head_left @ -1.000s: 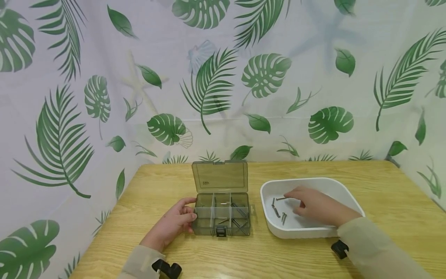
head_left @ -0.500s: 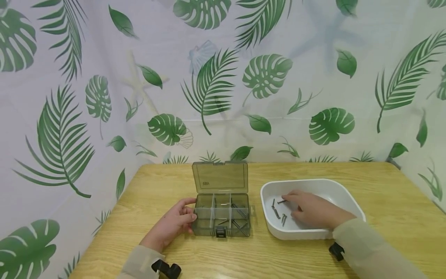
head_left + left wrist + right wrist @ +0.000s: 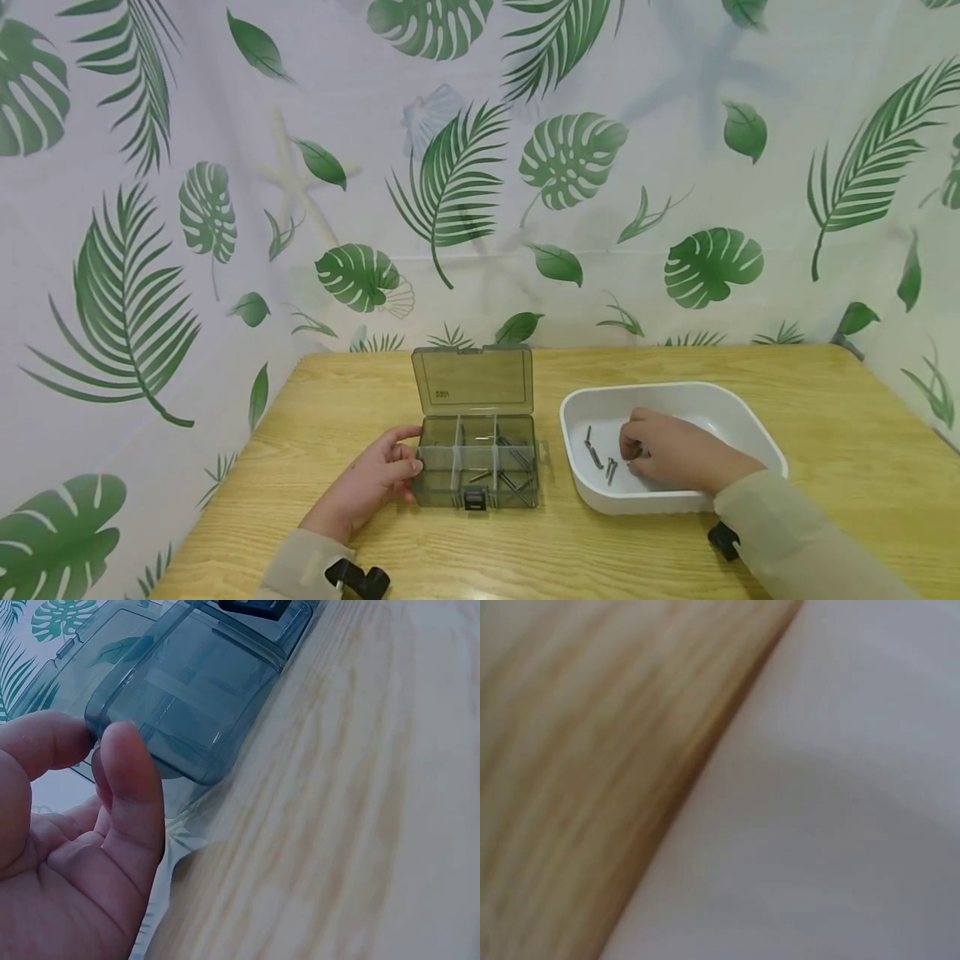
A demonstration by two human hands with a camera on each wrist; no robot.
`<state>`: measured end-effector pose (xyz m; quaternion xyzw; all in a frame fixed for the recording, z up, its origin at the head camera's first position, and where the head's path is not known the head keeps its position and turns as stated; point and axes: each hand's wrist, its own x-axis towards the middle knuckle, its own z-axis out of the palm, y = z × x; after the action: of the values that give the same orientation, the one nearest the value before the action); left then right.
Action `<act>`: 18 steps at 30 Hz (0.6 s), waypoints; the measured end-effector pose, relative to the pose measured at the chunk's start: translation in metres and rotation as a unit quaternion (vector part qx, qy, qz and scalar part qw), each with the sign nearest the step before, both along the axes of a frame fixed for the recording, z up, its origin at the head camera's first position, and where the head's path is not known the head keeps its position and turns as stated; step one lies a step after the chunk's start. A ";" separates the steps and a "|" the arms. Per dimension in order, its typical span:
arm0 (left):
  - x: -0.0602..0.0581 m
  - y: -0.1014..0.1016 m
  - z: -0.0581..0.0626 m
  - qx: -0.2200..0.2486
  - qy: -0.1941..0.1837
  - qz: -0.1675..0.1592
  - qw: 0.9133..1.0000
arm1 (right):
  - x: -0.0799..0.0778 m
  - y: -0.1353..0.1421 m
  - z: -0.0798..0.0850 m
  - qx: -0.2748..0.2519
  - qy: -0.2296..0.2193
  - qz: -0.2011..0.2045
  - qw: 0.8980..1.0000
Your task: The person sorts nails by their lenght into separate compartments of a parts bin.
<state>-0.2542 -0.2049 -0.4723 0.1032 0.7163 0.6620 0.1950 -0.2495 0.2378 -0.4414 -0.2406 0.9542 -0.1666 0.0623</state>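
A translucent grey compartment box (image 3: 477,458) stands on the table with its lid (image 3: 474,380) raised. Several screws (image 3: 513,482) lie in its middle and right compartments. My left hand (image 3: 375,473) grips the box's left edge, thumb in front and fingers behind; the left wrist view shows the thumb (image 3: 131,772) at the corner. Inside the white tray (image 3: 592,497), my right hand (image 3: 671,450) has its fingers curled together and pinches a screw, mostly hidden by the fingers. Left of that hand, several loose screws (image 3: 595,453) lie on the tray floor.
The wooden table (image 3: 465,554) carries the box at centre and the tray to its right, with a narrow gap between them. Behind and beside the table hangs a leaf-printed cloth (image 3: 480,183). In the right wrist view, the tray wall (image 3: 795,847) fills much of the picture.
My right hand has drawn its fingers together and picked up the screw that lay under its fingertips. The left hand and the box have stayed in place.
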 end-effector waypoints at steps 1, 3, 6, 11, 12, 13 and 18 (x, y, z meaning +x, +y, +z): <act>0.000 0.000 0.001 0.001 0.001 -0.001 1.000 | 0.000 0.000 0.000 0.001 -0.003 -0.001 1.000; 0.000 0.000 0.002 0.001 0.002 -0.002 1.000 | 0.001 0.000 0.001 0.003 -0.006 0.001 1.000; 0.000 -0.001 0.001 0.001 -0.002 -0.003 1.000 | 0.002 0.000 -0.001 0.011 -0.005 0.007 1.000; -0.002 -0.002 -0.001 0.005 -0.006 -0.002 1.000 | 0.000 0.000 0.001 0.013 -0.009 -0.009 1.000; -0.002 -0.002 -0.001 0.006 -0.006 -0.003 1.000 | -0.001 0.000 0.001 0.012 -0.012 -0.012 1.000; -0.002 -0.002 -0.001 0.006 -0.006 -0.003 1.000 | -0.001 0.000 0.001 0.009 -0.016 -0.015 1.000; -0.002 -0.003 -0.001 0.008 -0.005 -0.004 1.000 | -0.004 0.001 -0.001 0.016 -0.042 -0.030 0.999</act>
<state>-0.2564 -0.2075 -0.4731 0.1043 0.7096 0.6673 0.2008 -0.2535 0.2388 -0.4419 -0.2041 0.9600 -0.1631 0.1010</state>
